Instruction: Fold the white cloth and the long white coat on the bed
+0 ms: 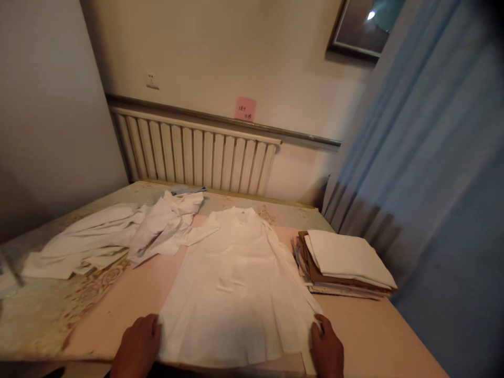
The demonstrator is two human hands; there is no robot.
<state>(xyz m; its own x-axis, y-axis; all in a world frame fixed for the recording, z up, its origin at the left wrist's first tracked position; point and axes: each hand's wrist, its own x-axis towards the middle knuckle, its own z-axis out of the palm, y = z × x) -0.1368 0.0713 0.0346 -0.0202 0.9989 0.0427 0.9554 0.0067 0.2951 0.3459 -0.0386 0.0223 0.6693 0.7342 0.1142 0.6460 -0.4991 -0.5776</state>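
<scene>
A white long-sleeved shirt (240, 294) lies spread flat in front of me, its collar toward the wall and its hem toward my body. My left hand (138, 344) pinches the shirt's lower left edge. On the opposite side, my right hand (327, 344) has its fingers closed on the lower right edge, near the end of a sleeve. The shirt's left sleeve stretches out toward a crumpled pale shirt (157, 228). Its other sleeve runs down along the right side.
Beyond the crumpled shirt lies another loose white garment (90, 236). A stack of folded clothes (350, 257) sits at the right, white on top. Pink cloth (374, 331) covers part of the table. Behind stand a radiator (197, 152) and, rightward, a blue curtain (425, 157).
</scene>
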